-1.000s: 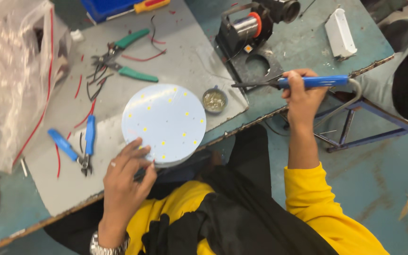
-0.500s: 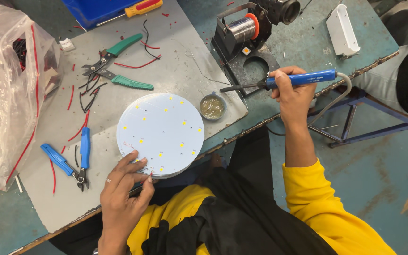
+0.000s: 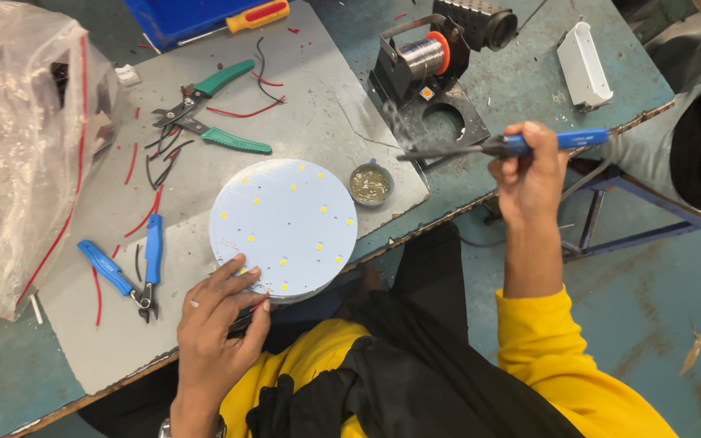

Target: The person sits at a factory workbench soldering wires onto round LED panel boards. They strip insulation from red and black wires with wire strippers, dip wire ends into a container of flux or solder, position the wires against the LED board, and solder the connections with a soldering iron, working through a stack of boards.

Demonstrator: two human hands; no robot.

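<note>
We've got the left hand on the near edge of the round white LED board, fingers pressed on its rim and pinching a short red wire there; same spot as 0.5 s ago, hardly shifted. The board sits flat on the grey mat, approx. centre of the bench, just beside the small flux tin. Right hand is closed round the blue-handled soldering iron, held level off the bench edge w/ tip pointing left; vs. the earlier frames it's lower and nearer the tin, tip now over the black stand base w/ a wisp of smoke. Blue cutters & green pliers lie untouched on the mat, as before.
</note>
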